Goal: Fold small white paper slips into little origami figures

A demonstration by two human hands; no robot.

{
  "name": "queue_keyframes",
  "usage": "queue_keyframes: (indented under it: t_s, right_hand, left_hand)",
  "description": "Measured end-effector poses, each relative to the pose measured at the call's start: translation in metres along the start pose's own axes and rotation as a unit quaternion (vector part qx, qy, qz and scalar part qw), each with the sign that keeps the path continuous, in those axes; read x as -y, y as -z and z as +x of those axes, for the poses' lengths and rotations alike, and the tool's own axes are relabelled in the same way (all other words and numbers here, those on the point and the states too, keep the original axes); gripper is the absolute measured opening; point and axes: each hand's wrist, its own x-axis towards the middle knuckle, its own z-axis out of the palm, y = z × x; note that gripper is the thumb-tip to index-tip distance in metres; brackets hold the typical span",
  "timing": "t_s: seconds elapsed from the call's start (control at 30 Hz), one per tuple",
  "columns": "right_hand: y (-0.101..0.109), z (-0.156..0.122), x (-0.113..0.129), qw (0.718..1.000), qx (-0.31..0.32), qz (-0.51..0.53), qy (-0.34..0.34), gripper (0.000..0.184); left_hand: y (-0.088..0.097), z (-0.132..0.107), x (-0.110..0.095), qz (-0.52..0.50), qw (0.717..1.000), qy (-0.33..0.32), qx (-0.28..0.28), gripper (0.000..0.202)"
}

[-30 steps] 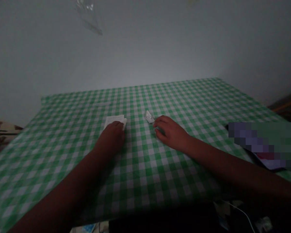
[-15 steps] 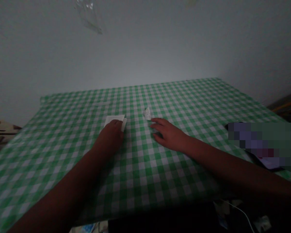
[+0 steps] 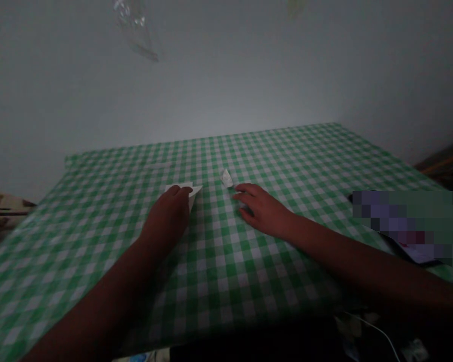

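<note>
White square paper (image 3: 195,195), in what looks like more than one sheet, lies under my left hand (image 3: 170,207). One sheet's right corner is now lifted and angled, with my left fingers closed on it; the hand hides most of the paper. My right hand (image 3: 258,207) rests on the cloth, fingers apart and holding nothing. Just beyond its fingertips stands a small folded piece of white paper (image 3: 226,178), pointed at the top and apart from the fingers.
A green and white checked tablecloth (image 3: 211,281) covers the table. At the right lies a dark-edged device with a lit screen (image 3: 425,255), partly blurred out. A clear plastic bag (image 3: 136,30) hangs on the wall behind. A white cable (image 3: 377,330) shows below the table's front edge.
My left fingers have drawn in, and a sheet's right corner has risen from the stack. The small folded paper appears slightly further left and turned. My right hand stays nearly still.
</note>
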Motion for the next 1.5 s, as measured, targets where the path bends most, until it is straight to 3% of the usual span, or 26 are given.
queue_keyframes:
  t_s: [0.17, 0.27, 0.4, 0.57, 0.8, 1.17, 1.5]
  right_hand:
    - [0.006, 0.002, 0.011, 0.998, -0.054, 0.032, -0.007, 0.042]
    - [0.010, 0.001, 0.020, 0.997, -0.042, 0.064, 0.003, 0.051]
    - [0.011, 0.000, 0.026, 0.995, -0.002, 0.098, 0.027, 0.049]
    - [0.011, -0.001, 0.029, 0.994, 0.013, 0.110, 0.025, 0.044]
    - [0.011, -0.002, 0.028, 0.994, 0.013, 0.102, 0.036, 0.043]
    - [0.006, -0.002, 0.031, 0.985, 0.051, 0.154, 0.053, 0.054]
    - [0.004, -0.001, 0.030, 0.982, 0.099, 0.158, 0.027, 0.040]
  left_hand:
    - [0.003, -0.008, -0.013, -0.025, 0.999, -0.045, -0.011, 0.031]
    - [0.001, -0.013, -0.024, -0.062, 0.993, -0.095, 0.036, 0.033]
    - [-0.001, -0.021, -0.039, -0.143, 0.978, -0.139, 0.068, 0.035]
    - [-0.009, -0.026, -0.047, -0.213, 0.968, -0.107, 0.082, 0.035]
    - [-0.024, -0.023, -0.039, -0.305, 0.947, -0.081, 0.063, 0.053]
    - [-0.015, -0.022, -0.047, -0.405, 0.909, -0.060, 0.085, 0.055]
    - [-0.018, -0.025, -0.046, -0.425, 0.900, -0.038, 0.096, 0.058]
